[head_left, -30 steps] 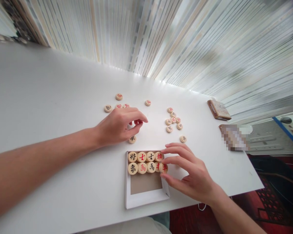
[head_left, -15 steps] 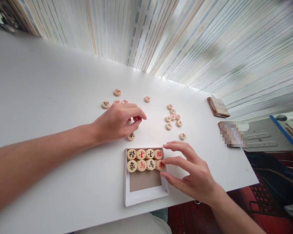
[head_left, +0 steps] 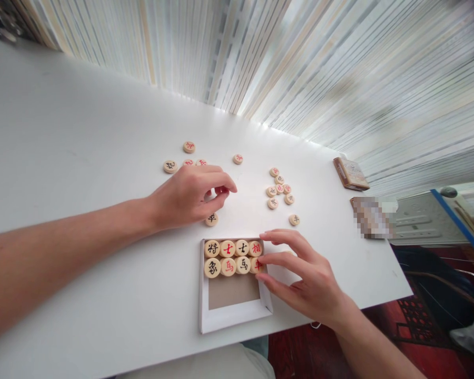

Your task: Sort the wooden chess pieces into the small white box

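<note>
Head view: the left hand [head_left: 189,197] is curled, thumb and forefinger pinched together on what looks like a small disc [head_left: 222,190] showing a touch of red, though the fingers hide most of it. The right hand [head_left: 306,276] is spread open and grips nothing. Its forefinger tip rests against the last disc [head_left: 256,265] of the second row in the white box [head_left: 233,318]; that disc bears a red mark, half covered.

The box lies between the two hands, closer to the right one, near the front edge of the white table [head_left: 82,158]. Its top row reads black 将, red 士, black 士, red 相; the second row reads black 象, red 马, black 马.

A loose disc [head_left: 211,219] with a black character lies just beside the left hand's thumb. A cluster of discs [head_left: 278,188] sits beyond the right hand, and a single disc [head_left: 294,219] lies near its fingertips. A few more discs [head_left: 169,166] lie past the left knuckles. A brown packet [head_left: 351,173] lies far right, its print too small to read.
</note>
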